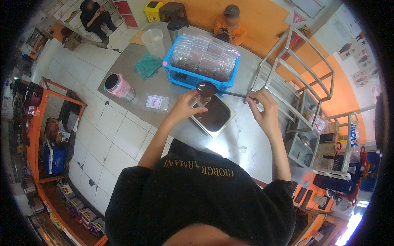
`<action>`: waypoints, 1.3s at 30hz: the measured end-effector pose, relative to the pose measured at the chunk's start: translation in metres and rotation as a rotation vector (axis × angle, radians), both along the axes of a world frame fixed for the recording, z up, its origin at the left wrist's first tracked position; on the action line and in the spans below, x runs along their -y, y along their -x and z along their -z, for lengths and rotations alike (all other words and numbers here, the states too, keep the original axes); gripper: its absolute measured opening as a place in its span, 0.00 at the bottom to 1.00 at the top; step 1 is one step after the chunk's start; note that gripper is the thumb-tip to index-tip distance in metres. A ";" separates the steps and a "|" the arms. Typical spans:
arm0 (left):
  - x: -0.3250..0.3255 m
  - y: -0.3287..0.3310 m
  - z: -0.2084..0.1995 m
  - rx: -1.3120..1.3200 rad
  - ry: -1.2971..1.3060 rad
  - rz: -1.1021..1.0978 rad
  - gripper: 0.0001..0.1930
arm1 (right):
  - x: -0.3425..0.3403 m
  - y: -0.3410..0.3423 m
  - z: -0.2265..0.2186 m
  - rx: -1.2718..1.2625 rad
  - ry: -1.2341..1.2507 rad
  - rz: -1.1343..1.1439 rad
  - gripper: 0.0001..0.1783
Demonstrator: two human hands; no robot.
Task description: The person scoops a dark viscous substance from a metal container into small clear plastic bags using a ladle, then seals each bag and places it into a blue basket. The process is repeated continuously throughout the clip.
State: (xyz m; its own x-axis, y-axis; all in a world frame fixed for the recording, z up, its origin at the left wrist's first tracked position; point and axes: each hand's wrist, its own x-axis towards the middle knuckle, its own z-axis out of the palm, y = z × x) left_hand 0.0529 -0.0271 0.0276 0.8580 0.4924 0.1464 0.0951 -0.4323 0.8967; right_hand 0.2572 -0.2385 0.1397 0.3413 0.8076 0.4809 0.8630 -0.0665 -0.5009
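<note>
My right hand (266, 107) pinches the end of a black ladle (206, 89), its handle lying nearly level from right to left. Dark brown sauce seems to fill the ladle's bowl. Just under the bowl, my left hand (184, 108) grips a small clear plastic bag (202, 101), its fingers curled round the sides. Whether the bowl touches the bag, I cannot tell. Below both stands a rectangular metal pan (216, 133) of the same dark sauce. Behind it, a blue crate (193, 84) holds several clear zip bags (201, 53) with dark contents low in them.
Left of the pan lie a flat bag with a printed label (157, 102), a pink-and-steel jar (120, 87) and a green cloth (147, 66). A clear pitcher (153, 43) and a dark tumbler (175, 31) stand farther back. A metal rack (293, 74) borders the right. Two people sit beyond the table.
</note>
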 end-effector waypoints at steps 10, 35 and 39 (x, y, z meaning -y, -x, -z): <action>-0.004 0.000 0.002 0.107 0.027 0.008 0.35 | -0.002 -0.003 0.009 0.322 -0.107 -0.007 0.09; -0.009 0.032 0.003 -0.009 -0.222 -0.058 0.09 | 0.022 0.017 0.120 -0.192 0.643 0.141 0.10; 0.004 0.032 -0.015 0.068 -0.270 0.015 0.05 | -0.005 0.051 0.102 -0.018 0.110 0.024 0.14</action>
State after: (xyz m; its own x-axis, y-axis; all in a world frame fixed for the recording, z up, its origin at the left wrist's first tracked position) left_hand 0.0208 -0.0316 0.0422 0.8487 0.4147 0.3282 0.0298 -0.6572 0.7532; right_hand 0.2063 -0.2339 0.0376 0.3686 0.8469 0.3833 0.8516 -0.1423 -0.5046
